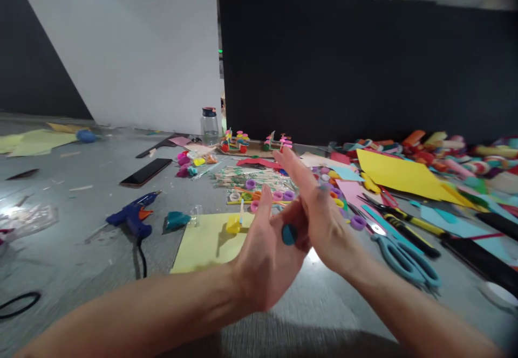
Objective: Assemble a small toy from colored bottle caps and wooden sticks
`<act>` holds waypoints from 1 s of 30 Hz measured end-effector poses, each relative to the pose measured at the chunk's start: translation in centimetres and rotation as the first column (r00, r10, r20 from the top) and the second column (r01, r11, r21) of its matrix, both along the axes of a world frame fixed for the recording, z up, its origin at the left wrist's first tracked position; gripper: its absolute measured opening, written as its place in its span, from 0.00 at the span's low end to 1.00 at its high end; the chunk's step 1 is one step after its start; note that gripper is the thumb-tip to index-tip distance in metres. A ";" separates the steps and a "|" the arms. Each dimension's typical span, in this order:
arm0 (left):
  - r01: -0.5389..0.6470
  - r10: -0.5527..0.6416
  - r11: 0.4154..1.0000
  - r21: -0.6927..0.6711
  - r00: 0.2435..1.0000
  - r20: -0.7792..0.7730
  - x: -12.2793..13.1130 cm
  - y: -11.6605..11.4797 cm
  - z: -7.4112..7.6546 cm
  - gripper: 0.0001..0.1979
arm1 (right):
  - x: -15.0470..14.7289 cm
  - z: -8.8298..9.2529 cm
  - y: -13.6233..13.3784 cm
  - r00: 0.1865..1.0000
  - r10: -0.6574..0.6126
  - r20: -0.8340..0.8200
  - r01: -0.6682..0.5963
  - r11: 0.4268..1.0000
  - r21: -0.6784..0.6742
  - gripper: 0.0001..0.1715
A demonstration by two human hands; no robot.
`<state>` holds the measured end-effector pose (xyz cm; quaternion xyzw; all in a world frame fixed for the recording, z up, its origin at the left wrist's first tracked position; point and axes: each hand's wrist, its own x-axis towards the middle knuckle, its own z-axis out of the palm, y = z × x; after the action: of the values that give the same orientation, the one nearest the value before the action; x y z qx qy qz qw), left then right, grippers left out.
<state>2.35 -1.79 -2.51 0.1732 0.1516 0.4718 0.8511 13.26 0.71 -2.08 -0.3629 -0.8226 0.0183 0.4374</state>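
A small teal ball of modelling clay (288,234) lies in the palm of my left hand (267,263), which is turned up and cupped with the thumb raised. My right hand (324,218) is held flat and slanted over it, fingers straight and together. Both hands meet near their far edges. Just beyond my left thumb, a yellow clay piece (233,224) with a short upright stick (242,210) stands on a pale yellow paper sheet (194,247). A teal clay lump (177,219) lies left of the sheet, beside a small clear container (196,215).
At left lie a blue glue gun (131,215) and a phone (146,172). Cotton swabs (230,177) and colourful rings (288,195) spread behind my hands. Blue-handled scissors (407,261) and pliers (410,234) lie right. Small decorated models (234,141) and a bottle (209,123) stand at the back.
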 end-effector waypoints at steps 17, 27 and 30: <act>0.074 -0.078 0.996 0.055 0.994 0.076 0.3 -0.4 -0.5 0.34 | -0.6 -0.4 0.5 0.995 -0.103 -0.014 0.103 0.992 0.075 0.27; -0.021 0.018 0.995 0.097 0.999 0.035 -0.7 -0.1 1.3 0.33 | 2.5 3.8 -0.9 0.985 0.164 0.054 -0.163 0.986 -0.025 0.16; -0.030 0.026 0.990 0.141 0.999 0.034 -1.1 0.1 2.2 0.36 | 2.8 4.3 -1.5 0.947 0.172 0.272 -0.181 0.983 0.009 0.14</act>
<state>1.28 -1.70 -0.36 0.2232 0.1064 0.4960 0.8324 16.05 -0.79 2.25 -0.2797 -0.9039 -0.0061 0.3237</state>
